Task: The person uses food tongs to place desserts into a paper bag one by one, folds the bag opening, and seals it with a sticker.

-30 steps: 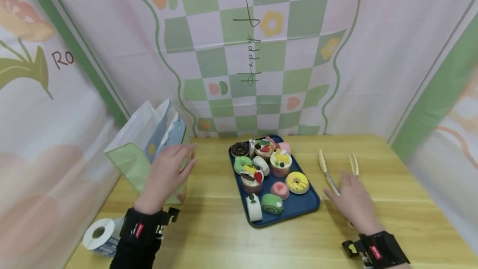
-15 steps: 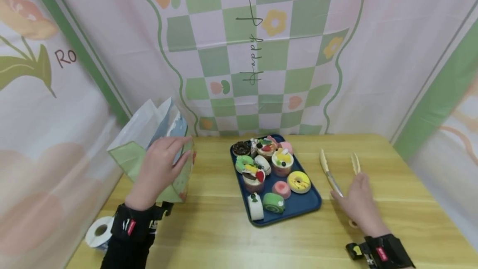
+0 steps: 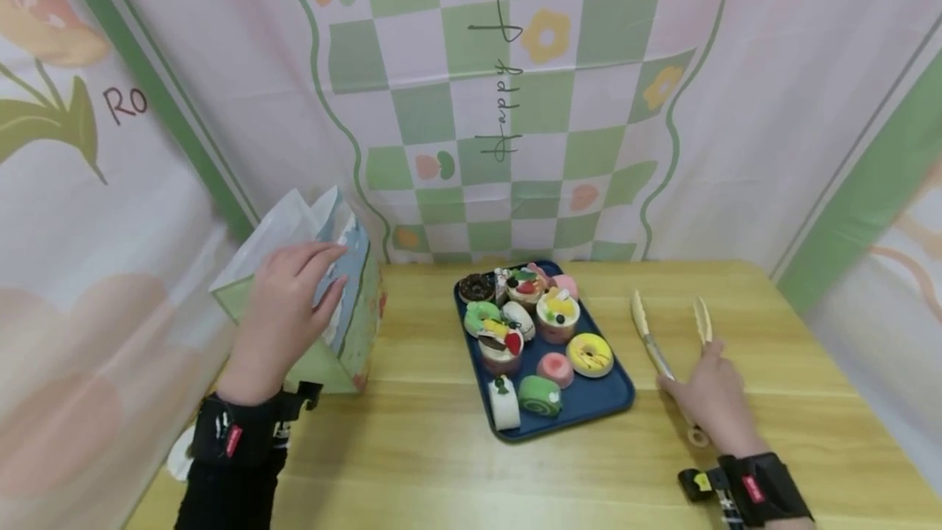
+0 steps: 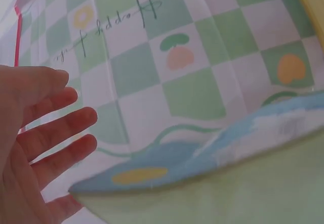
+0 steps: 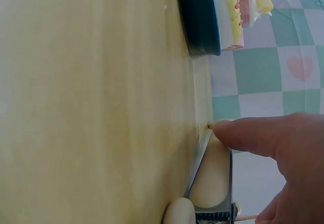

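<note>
My left hand (image 3: 287, 309) is over the near side of an upright paper bag (image 3: 353, 293) with green and blue sides and an open white-lined top. In the left wrist view its fingers (image 4: 66, 128) are spread beside the bag's rim and hold nothing. On the right, my right hand (image 3: 717, 399) grips tongs (image 3: 652, 350) lying on the table, thumb at one metal arm and fingers at the other. The tongs' pale tips point away, spread apart. The right wrist view shows a digit (image 5: 248, 133) pressing on the tongs' arm.
A navy tray (image 3: 589, 411) stands mid-table with several toy pastries, among them a yellow donut (image 3: 590, 355), a green roll cake (image 3: 540, 396) and cream-topped cups. A white roll (image 3: 180, 455) is mostly covered by the left sleeve. A checked cloth (image 3: 508, 105) hangs behind the table.
My left hand has moved left and upward across the bag, uncovering more of its blue side. My right hand has shifted slightly right and closed in on the tongs' arms.
</note>
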A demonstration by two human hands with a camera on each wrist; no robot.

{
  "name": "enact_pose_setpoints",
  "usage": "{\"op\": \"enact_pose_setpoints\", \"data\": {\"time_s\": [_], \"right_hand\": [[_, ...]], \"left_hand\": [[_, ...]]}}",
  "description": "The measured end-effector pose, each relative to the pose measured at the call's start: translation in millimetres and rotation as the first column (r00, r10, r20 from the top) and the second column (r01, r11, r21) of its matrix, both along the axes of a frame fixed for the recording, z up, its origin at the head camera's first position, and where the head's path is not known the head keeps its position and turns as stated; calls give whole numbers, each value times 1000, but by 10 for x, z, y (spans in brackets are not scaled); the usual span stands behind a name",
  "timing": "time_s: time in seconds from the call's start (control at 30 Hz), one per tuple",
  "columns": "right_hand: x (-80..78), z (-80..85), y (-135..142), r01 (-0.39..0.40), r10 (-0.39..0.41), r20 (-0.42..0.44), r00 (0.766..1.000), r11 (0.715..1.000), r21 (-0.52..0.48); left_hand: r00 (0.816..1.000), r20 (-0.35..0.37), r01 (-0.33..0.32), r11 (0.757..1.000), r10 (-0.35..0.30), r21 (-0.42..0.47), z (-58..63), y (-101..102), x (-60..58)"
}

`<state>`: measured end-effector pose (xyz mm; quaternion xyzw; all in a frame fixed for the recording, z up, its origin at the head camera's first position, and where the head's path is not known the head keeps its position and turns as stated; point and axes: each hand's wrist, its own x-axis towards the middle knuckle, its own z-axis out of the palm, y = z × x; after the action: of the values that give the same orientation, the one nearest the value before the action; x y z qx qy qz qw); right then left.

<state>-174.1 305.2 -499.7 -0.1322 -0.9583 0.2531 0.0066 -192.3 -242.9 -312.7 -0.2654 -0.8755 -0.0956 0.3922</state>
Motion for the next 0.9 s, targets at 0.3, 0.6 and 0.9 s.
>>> {"op": "enact_pose_setpoints", "data": {"time_s": [0.3,0.6,0.9], "right_hand": [[-4,-37,57,41,-41,3,999,998,-37],[-21,-93,86,39,-36,67,997,998,-39],[-61,-132,70,79,-78,97,992,997,2]], "left_hand": [[975,3,-223,968,224,117,22,-125,33],[947,95,-317,941,307,117,-70,-259,43],[946,78,-322,943,315,85,-170,-355,21]]}}
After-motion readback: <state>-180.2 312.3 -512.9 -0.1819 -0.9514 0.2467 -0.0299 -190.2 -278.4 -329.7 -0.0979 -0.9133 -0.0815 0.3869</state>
